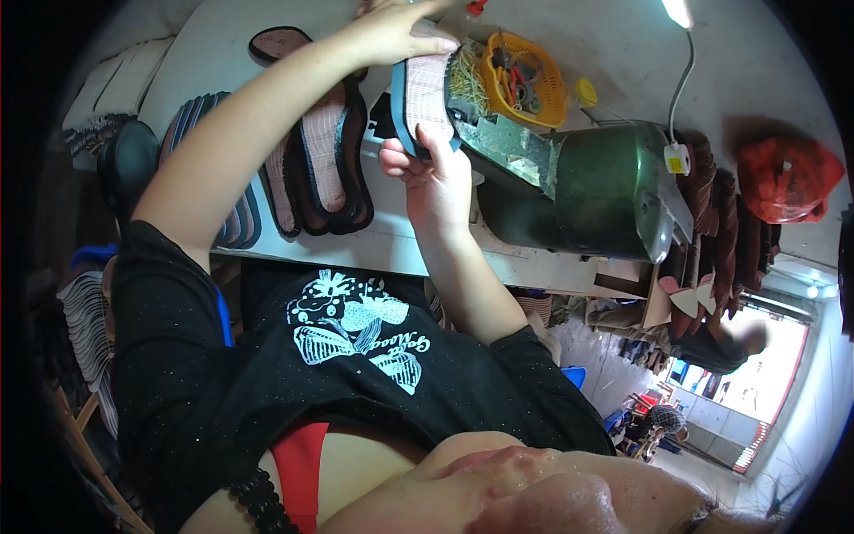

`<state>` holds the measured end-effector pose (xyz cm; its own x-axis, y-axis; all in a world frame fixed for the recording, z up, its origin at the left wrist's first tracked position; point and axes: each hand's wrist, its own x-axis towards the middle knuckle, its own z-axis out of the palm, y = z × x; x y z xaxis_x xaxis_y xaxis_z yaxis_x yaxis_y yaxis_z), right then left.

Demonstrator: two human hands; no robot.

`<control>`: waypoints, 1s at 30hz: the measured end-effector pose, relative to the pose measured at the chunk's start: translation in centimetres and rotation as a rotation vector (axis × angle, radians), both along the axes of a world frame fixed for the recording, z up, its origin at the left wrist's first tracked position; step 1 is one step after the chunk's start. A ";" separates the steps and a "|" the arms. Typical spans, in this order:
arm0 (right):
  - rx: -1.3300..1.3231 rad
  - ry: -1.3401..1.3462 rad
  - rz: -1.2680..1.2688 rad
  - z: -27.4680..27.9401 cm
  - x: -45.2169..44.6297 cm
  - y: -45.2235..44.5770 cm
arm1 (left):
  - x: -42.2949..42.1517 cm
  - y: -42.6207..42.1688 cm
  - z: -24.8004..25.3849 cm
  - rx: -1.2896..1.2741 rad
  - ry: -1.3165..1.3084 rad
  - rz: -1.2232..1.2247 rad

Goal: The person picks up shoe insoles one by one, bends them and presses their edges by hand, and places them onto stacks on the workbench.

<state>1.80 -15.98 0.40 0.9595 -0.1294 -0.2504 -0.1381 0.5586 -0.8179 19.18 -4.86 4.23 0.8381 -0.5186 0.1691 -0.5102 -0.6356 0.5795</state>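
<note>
A slipper sole with a pinkish woven top and a blue-grey edge is held up between my two hands. My right hand grips its near end, thumb on the woven face and fingers curled at the side and underneath. At the far end, my left hand reaches over it with the thumb along its edge; the other fingers are partly cut off by the frame. Close on the right stands a green sewing machine. Left of the sole, more woven soles with dark edges lie on the white table.
A yellow basket of tools and tape sits behind the machine, beside loose yellowish strands. Stacked blue-edged soles lie under my left arm. A red plastic bag is at the right. Other people are in the background.
</note>
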 end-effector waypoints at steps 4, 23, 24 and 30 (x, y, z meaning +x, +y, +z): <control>-0.045 0.014 0.010 0.4 0.5 -0.1 | 2.4 1.5 2.6 0.286 0.134 -0.615; -0.142 0.020 0.093 1.4 0.4 -1.4 | 1.5 1.3 5.2 0.474 0.532 -0.788; -0.146 0.024 0.080 1.4 0.3 -1.4 | 1.5 1.3 5.2 0.477 0.524 -0.771; -0.148 0.049 0.034 1.5 0.7 -1.3 | 0.9 1.9 6.5 0.465 0.560 -0.713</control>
